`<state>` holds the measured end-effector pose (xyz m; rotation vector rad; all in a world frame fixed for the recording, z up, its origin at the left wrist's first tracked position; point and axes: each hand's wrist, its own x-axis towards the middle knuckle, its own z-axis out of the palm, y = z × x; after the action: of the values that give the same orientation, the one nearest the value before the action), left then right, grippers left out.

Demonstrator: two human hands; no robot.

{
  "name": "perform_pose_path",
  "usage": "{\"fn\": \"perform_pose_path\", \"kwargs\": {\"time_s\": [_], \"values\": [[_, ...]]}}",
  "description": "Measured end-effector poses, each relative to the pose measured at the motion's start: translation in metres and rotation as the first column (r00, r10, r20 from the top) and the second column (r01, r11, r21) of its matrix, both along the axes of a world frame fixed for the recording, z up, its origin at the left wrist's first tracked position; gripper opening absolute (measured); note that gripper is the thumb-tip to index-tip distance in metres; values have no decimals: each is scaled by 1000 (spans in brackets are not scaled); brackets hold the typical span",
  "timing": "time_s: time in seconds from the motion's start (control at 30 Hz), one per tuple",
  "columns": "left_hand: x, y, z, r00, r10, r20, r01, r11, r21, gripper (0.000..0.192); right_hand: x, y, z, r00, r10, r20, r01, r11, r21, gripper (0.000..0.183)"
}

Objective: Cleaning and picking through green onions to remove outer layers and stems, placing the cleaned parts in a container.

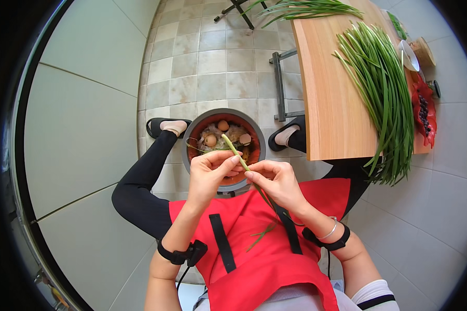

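My left hand [216,171] pinches the pale stem of a garlic chive stalk [230,144] between thumb and fingers. Lower on the same stalk, my right hand [278,180] grips it with thumb and forefinger. The stalk's white end points away from me, and its thin green leaves trail down over my red apron [253,268]. Directly beneath both hands stands a round grey bin [192,121] with a reddish inside. It holds eggshells [223,125], crumpled clear plastic and some plant scraps. My hands hide part of its contents.
On the right is a wooden table [327,97] bearing a large pile of garlic chives [385,89], whose leaves overhang the near edge. Another bunch [315,9] lies farther back. Along the wall are a white bowl [408,56] and a red dish [422,93] of dark berries. Pale cabinets [81,128] line the left.
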<state>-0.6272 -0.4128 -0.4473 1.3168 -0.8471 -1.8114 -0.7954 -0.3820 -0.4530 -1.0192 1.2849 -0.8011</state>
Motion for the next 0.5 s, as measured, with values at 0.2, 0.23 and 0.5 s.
{"fn": "perform_pose_path", "kwargs": {"time_s": [0.2,0.23,0.5], "values": [[1,-1,-4,999,-40,-15,40,999,4,19,-5,0,-3,982,13,188,-45,985,168,19],[2,-1,-5,999,-39,-15,40,999,5,19,-5,0,-2,976,5,216,-53,975,216,20],[3,2,-15,997,19,78,-13,997,-73,17,-1,4,-10,977,-20,211,-24,979,202,18]]}}
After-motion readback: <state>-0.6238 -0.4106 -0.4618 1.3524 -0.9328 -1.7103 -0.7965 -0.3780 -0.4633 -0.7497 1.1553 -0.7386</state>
